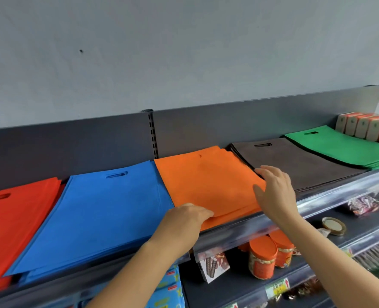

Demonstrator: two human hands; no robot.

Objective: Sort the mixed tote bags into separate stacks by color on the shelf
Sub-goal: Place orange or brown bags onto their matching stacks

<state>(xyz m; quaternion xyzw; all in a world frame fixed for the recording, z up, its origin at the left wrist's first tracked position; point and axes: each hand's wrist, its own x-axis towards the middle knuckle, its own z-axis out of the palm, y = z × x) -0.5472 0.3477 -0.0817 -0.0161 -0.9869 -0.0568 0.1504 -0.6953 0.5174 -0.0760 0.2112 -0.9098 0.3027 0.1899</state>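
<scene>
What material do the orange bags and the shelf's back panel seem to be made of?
Orange bags: probably non-woven fabric, matte, slightly fuzzy surface, thin flat sheets.
Back panel: likely painted metal, smooth dark grey, beside a slotted upright.

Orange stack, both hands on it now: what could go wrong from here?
1. The orange stack lies fanned, with its front edge at the shelf lip. A pull by the left hand, which grips that edge, could slide bags off toward the jars below.
2. The right hand rests where orange meets the brown stack; a sideways push may ruffle the brown edges.
3. The blue stack appears to overhang the front and could slip if nudged.
</scene>
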